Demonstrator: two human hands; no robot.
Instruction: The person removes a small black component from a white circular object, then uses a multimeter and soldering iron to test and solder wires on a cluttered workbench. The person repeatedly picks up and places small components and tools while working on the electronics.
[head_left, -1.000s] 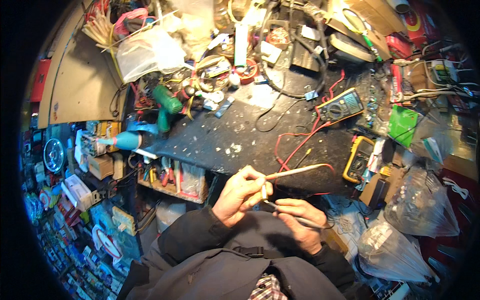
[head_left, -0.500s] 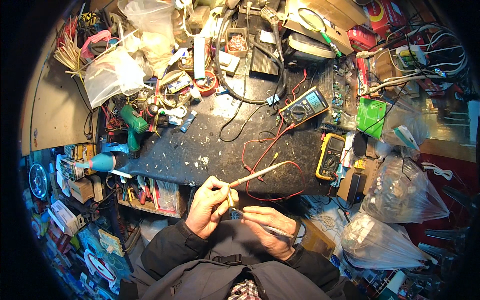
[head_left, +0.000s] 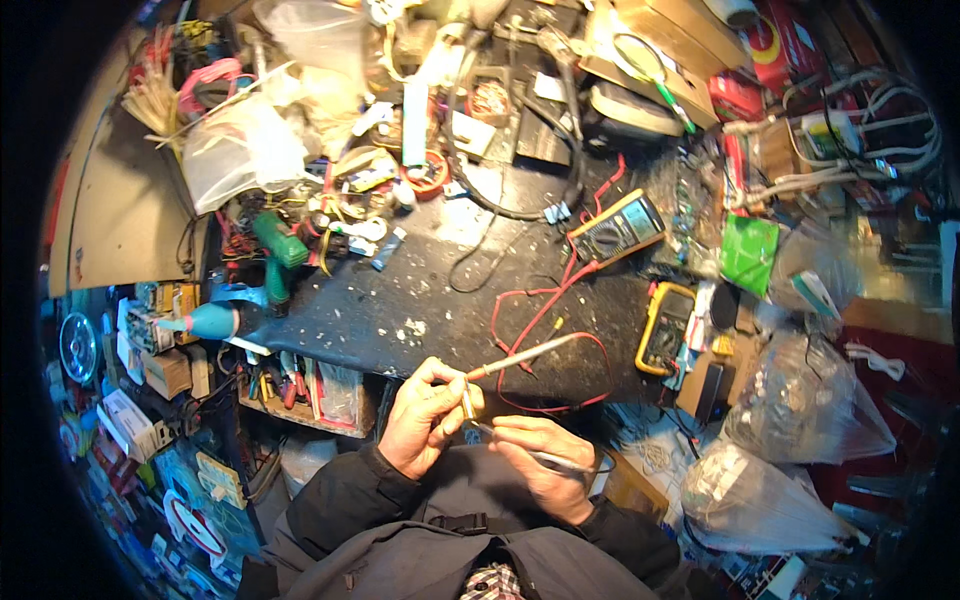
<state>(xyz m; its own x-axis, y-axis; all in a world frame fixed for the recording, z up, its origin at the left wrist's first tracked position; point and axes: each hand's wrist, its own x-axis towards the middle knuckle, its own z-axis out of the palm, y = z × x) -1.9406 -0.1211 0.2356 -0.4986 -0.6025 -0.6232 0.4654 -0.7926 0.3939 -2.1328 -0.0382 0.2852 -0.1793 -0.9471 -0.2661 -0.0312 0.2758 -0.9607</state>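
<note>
Pinching brass-coloured piece and red-leaded probe between fingers, left hand sits near right hand, whose fingers clamp a grey pen-shaped tool.

Nothing legible (the meter display is blurred).

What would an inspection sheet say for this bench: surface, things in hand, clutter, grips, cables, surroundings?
Surface: dark bench, pale specks scattered on it.
Things in hand: red-tipped pale probe; small brass-coloured piece; dark pen-shaped tool.
Clutter: green pistol-shaped tool, two multimeters.
Grips: left grip holds probe and piece; right grip holds pen-shaped tool, contact with piece unclear.
Cables: red lead looped near right grip; thick black cable curls farther back.
Surroundings: clear bags at right, tan board at left.
</note>
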